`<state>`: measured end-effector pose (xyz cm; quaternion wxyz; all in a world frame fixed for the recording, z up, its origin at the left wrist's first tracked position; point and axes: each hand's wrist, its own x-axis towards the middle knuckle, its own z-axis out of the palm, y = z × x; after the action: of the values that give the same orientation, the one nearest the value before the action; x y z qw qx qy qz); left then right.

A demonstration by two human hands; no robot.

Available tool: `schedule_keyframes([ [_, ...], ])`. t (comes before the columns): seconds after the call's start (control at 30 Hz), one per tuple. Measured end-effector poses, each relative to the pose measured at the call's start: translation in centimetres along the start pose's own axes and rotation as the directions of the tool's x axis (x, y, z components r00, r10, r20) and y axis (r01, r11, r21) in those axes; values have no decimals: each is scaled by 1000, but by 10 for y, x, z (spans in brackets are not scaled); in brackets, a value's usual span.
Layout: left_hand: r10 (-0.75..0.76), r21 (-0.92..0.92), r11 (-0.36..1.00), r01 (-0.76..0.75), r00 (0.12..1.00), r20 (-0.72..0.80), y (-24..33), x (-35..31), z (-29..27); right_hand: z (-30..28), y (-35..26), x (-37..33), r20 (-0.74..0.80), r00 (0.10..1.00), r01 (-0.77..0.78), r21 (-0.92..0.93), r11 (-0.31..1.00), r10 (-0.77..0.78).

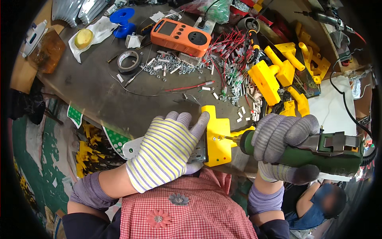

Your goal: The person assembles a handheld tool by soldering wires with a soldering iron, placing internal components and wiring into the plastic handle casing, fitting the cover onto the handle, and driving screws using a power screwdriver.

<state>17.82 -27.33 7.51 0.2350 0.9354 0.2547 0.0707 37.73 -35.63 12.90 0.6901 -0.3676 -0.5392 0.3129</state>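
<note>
Yellow housing (219,149) sits against the right side of my left hand (165,149), fingers curled onto its near edge; its long axis runs away from me, narrow arm pointing right. My right hand (284,139) wraps firmly around a green power driver (324,160).

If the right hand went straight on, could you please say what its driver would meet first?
Likely the yellow part: the driver has its bit right by it, though contact is unclear.
</note>
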Motion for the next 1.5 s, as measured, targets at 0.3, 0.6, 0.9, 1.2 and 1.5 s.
schedule_keyframes([
  [0.3,30,48,998,-28,999,-25,0,-2,4,-25,-15,43,443,841,93,449,889,-311],
  [0.6,78,-203,977,-65,996,54,-42,-7,-5,-170,-31,-53,-367,925,-376,-920,-108,-97],
  [0.9,175,-190,967,-169,985,11,4,-2,-57,-229,-17,-107,-605,796,-577,-762,-294,8],
  [1.2,509,407,821,-401,837,-202,-19,-15,2,-129,7,-47,127,992,127,-992,10,25],
  [1.5,641,408,718,-564,764,-73,-28,-12,3,-130,27,-32,219,955,216,-976,38,202],
])
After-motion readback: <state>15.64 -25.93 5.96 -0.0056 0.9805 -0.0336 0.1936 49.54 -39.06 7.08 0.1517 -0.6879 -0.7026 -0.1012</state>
